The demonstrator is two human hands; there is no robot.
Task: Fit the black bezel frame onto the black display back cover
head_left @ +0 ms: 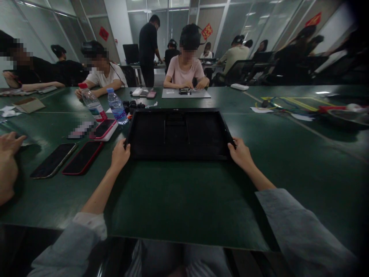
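Note:
A wide, shallow black frame or housing [178, 134] with a raised rim lies on the green table in front of me. My left hand [120, 154] grips its left edge near the front corner, fingers wrapped round the rim. On the opposite side, my right hand [240, 153] holds the right edge near the front corner in the same way. Inside the housing, thin vertical ridges and a small rectangular part show at the back centre. Some of my fingertips are hidden behind the rim.
Left of the housing are two bottles [117, 107] and several phones [83, 157] on the green table [184, 204]. Another person's hand [8, 165] rests at the far left. Cables [288, 103] and a dark bowl [348, 118] lie at the right; people sit opposite.

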